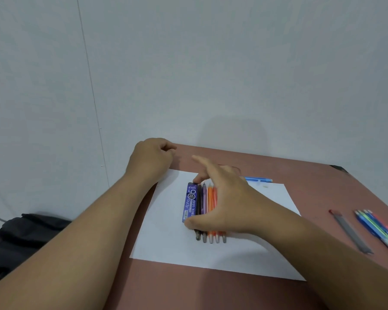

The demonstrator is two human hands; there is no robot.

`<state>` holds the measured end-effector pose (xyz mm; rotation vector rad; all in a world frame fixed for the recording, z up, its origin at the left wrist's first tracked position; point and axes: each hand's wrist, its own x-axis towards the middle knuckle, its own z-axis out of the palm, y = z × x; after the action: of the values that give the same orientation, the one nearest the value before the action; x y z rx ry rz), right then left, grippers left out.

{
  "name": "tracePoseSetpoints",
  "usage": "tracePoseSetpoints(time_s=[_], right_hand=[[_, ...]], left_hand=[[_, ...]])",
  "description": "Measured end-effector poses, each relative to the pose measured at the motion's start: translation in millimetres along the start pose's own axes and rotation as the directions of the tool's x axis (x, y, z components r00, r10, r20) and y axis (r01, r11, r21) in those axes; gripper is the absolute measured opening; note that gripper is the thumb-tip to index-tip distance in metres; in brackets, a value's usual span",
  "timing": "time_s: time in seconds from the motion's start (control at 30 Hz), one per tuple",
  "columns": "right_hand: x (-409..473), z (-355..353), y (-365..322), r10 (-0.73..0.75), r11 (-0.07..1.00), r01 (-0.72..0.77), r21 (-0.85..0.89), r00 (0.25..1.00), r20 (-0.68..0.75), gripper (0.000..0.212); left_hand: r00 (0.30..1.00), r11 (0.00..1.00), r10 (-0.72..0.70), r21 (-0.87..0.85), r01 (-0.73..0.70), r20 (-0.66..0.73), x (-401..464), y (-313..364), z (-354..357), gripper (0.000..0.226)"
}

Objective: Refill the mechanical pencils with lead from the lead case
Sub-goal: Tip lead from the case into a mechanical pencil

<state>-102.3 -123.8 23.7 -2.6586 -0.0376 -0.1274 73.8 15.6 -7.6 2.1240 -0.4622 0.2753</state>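
A blue lead case (190, 201) lies on a white sheet of paper (164, 240), at the left end of a row of several mechanical pencils (207, 199) coloured black, purple and orange. The pencils' tips (211, 239) point toward me. My right hand (229, 204) spans the row. Its thumb is at the near end of the lead case and a curled finger at the far end, pinching it lengthwise, while the index finger sticks out straight. My left hand (151, 158) rests at the paper's far left corner with its fingers curled, and nothing shows in it.
The paper lies on a reddish-brown table (311, 175) against a pale wall. A blue pen (259, 180) lies beyond the paper. At the right edge lie a grey slim case (351, 233) and a bundle of coloured pens (381, 231). A black bag (20, 238) sits left of the table.
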Motion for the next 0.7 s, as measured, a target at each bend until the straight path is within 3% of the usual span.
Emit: tracePoseSetpoints(time_s=[0.17, 0.23, 0.33, 0.47, 0.7], right_hand=[[-4, -19, 14, -0.051, 0.998, 0.054, 0.013, 0.984, -0.168, 0.116], [-8, -26, 24, -0.092, 0.996, 0.086, -0.037, 0.964, -0.25, 0.113], [-12, -32, 40, -0.14, 0.989, 0.11, -0.101, 0.918, -0.371, 0.108], [-16, -30, 54, -0.18, 0.983, 0.143, -0.114, 0.867, -0.465, 0.105], [-18, -27, 59, -0.2, 0.974, 0.226, -0.012, 0.836, -0.51, 0.107]], left_hand=[[0.998, 0.997, 0.061, -0.056, -0.06, 0.015, -17, 23, -5, 0.017], [0.987, 0.983, 0.114, -0.159, -0.095, 0.116, -32, 42, -7, 0.019], [0.941, 0.917, 0.161, -0.398, -0.032, 0.296, -51, 63, -4, 0.021], [0.897, 0.851, 0.231, -0.525, 0.002, 0.378, -56, 74, 5, 0.022], [0.903, 0.836, 0.133, -0.536, 0.119, 0.408, -63, 85, 13, 0.014]])
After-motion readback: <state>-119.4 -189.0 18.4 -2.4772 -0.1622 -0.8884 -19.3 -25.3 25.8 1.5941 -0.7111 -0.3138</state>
